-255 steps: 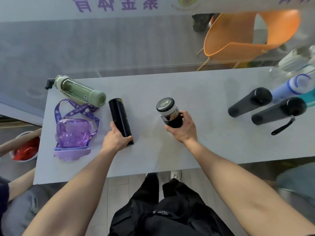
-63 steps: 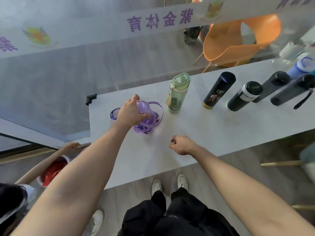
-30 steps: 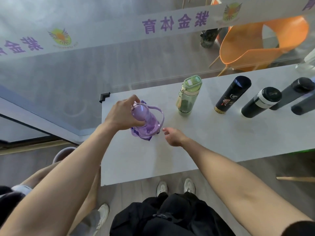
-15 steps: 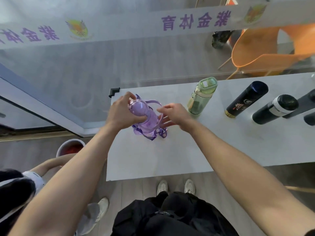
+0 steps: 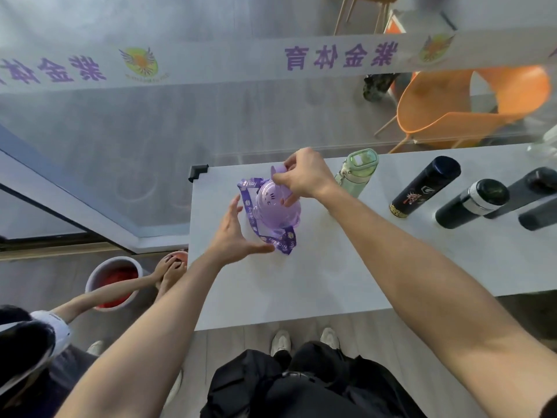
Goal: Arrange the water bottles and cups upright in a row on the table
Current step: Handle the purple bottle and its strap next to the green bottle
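A purple translucent bottle (image 5: 275,208) with a purple strap (image 5: 281,241) stands upright near the table's left end. My right hand (image 5: 306,176) pinches its lid from above. My left hand (image 5: 233,233) hovers open beside it on the left, fingers spread, its thumb close to the strap. To the right stand a green bottle (image 5: 357,171), a dark navy flask (image 5: 425,187) and a black flask with a white band (image 5: 471,203), all upright in a row. Two more black bottles (image 5: 530,191) show at the right edge.
The white table (image 5: 331,273) ends at its left edge near a black corner clip (image 5: 197,171). Another person's hands (image 5: 170,267) and a red-filled bucket (image 5: 114,280) are on the floor at the left. An orange chair (image 5: 470,107) stands behind the glass.
My left hand has let go of the purple bottle and opened beside it. My right hand has moved onto the bottle's lid, and the bottle now stands upright.
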### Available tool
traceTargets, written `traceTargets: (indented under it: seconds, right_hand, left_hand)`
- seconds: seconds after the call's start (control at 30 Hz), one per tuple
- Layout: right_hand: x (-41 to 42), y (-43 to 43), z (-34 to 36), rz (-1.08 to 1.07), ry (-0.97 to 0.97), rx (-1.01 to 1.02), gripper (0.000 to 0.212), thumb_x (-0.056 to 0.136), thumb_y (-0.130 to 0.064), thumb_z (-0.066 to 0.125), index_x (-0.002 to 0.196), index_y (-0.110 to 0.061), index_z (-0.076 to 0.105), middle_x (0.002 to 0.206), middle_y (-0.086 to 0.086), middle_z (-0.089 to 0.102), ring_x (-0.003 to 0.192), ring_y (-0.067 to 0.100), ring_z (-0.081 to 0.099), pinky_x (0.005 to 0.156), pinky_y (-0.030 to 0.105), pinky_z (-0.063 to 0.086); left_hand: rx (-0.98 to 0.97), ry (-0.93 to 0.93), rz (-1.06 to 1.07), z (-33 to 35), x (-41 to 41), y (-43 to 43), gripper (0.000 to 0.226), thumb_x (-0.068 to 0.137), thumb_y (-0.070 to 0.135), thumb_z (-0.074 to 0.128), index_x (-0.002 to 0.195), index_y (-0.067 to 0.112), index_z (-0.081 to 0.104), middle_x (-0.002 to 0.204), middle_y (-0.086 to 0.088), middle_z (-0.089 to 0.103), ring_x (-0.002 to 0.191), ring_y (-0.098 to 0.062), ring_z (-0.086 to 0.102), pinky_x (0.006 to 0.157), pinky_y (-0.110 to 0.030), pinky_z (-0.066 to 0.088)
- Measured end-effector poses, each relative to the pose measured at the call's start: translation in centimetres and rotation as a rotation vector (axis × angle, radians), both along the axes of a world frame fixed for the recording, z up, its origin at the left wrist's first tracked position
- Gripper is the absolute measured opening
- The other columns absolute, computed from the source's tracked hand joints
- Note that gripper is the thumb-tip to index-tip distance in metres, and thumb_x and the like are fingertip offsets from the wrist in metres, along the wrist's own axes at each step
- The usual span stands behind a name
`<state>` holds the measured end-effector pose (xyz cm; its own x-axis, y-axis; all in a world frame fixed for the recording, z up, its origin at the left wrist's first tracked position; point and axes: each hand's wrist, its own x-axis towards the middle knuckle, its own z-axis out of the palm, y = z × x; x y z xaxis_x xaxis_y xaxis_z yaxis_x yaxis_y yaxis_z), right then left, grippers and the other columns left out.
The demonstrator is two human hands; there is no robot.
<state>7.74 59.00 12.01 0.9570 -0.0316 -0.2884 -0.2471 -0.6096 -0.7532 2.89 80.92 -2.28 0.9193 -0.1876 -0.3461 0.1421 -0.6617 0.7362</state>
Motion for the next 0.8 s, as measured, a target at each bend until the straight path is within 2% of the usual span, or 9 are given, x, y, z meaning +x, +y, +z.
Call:
traceTargets:
  seconds: [0.13, 0.27, 0.3, 0.37, 0.47, 0.57, 0.63, 0.73, 0.8]
  right_hand:
    - [0.0, -2.3, 2.1, 0.137, -0.084, -0.056, 0.022, 0.088, -0.021, 0.084, 0.106, -0.01, 0.077, 0.081, -0.003, 0.079, 0.068, 0.02, 0.078, 0.062, 0.032, 0.059]
    - [-0.3, -5.2, 3.0, 0.219, -0.122, -0.006, 0.015, 0.092, -0.021, 0.082, 0.104, -0.02, 0.073, 0.085, -0.005, 0.076, 0.06, 0.025, 0.078, 0.062, 0.033, 0.059]
    - [-0.5, -5.7, 3.1, 0.237, -0.136, -0.01, 0.015, 0.093, -0.022, 0.083, 0.105, -0.021, 0.073, 0.088, -0.006, 0.076, 0.062, 0.025, 0.077, 0.064, 0.036, 0.061]
    - [-0.8, -6.3, 3.2, 0.26, -0.164, -0.012, 0.016, 0.095, -0.021, 0.083, 0.108, -0.019, 0.074, 0.09, -0.006, 0.075, 0.065, 0.018, 0.075, 0.065, 0.035, 0.062]
    - [-0.9, -7.2, 3.5, 0.263, -0.193, 0.023, 0.015, 0.097, -0.017, 0.08, 0.111, -0.015, 0.073, 0.093, -0.001, 0.075, 0.061, 0.017, 0.073, 0.065, 0.034, 0.062]
    - [-0.5, -8.1, 4.0, 0.276, -0.204, 0.03, 0.013, 0.099, -0.014, 0.077, 0.111, -0.014, 0.073, 0.092, 0.003, 0.076, 0.06, 0.024, 0.075, 0.065, 0.039, 0.063]
    - [-0.2, -8.4, 4.2, 0.272, -0.214, 0.008, 0.016, 0.098, -0.016, 0.078, 0.114, -0.016, 0.077, 0.094, 0.008, 0.077, 0.068, 0.027, 0.074, 0.067, 0.042, 0.064]
    - [0.4, -8.4, 4.3, 0.241, -0.243, -0.046, 0.024, 0.089, -0.025, 0.082, 0.113, -0.026, 0.083, 0.093, -0.001, 0.08, 0.08, 0.011, 0.071, 0.08, 0.04, 0.063]
    - [0.4, -8.2, 4.3, 0.22, -0.231, -0.061, 0.024, 0.084, -0.03, 0.082, 0.108, -0.032, 0.085, 0.09, -0.013, 0.081, 0.083, 0.006, 0.073, 0.084, 0.033, 0.062]
  left_hand:
    - [0.074, -0.032, -0.001, -1.2, 0.9, -1.6, 0.174, 0.043, 0.068, 0.103, 0.17, 0.036, -0.011, 0.178, 0.006, 0.008, 0.164, -0.025, 0.011, 0.132, -0.05, 0.022]
    - [0.107, -0.058, 0.067, -1.9, 3.5, -2.2, 0.176, 0.046, 0.055, 0.108, 0.171, 0.031, -0.013, 0.181, 0.009, -0.003, 0.167, -0.019, -0.009, 0.135, -0.048, 0.01]
    - [0.121, -0.01, 0.067, -1.9, 4.1, -2.4, 0.173, 0.047, 0.051, 0.109, 0.171, 0.035, -0.01, 0.181, 0.007, 0.006, 0.168, -0.02, -0.003, 0.135, -0.05, 0.013]
    - [0.069, 0.108, 0.05, -1.5, 4.7, -3.4, 0.149, 0.052, 0.039, 0.109, 0.169, 0.038, 0.017, 0.162, 0.006, 0.049, 0.159, -0.027, 0.034, 0.13, -0.052, 0.03]
    - [-0.13, 0.231, 0.042, -1.1, 4.5, -4.9, 0.074, 0.066, 0.011, 0.103, 0.13, 0.02, 0.067, 0.105, 0.012, 0.078, 0.109, -0.023, 0.075, 0.093, -0.033, 0.062]
    - [-0.103, 0.321, 0.017, -1.9, 3.8, -4.9, 0.03, 0.075, 0.019, 0.098, 0.1, 0.014, 0.081, 0.086, 0.001, 0.077, 0.081, -0.021, 0.07, 0.067, -0.027, 0.055]
    - [0.049, 0.355, -0.071, -2.5, 3.5, -4.0, 0.023, 0.078, 0.035, 0.094, 0.09, 0.017, 0.084, 0.086, -0.006, 0.077, 0.078, -0.018, 0.065, 0.068, -0.028, 0.052]
    - [0.535, 0.193, -0.1, -3.8, 4.8, -1.4, 0.036, 0.081, 0.062, 0.075, 0.088, 0.026, 0.075, 0.094, -0.004, 0.072, 0.094, -0.028, 0.068, 0.085, -0.036, 0.057]
    - [0.622, 0.204, 0.033, -3.0, 6.1, 0.4, 0.029, 0.093, 0.047, 0.066, 0.096, 0.019, 0.072, 0.092, -0.006, 0.074, 0.088, -0.034, 0.07, 0.082, -0.038, 0.06]
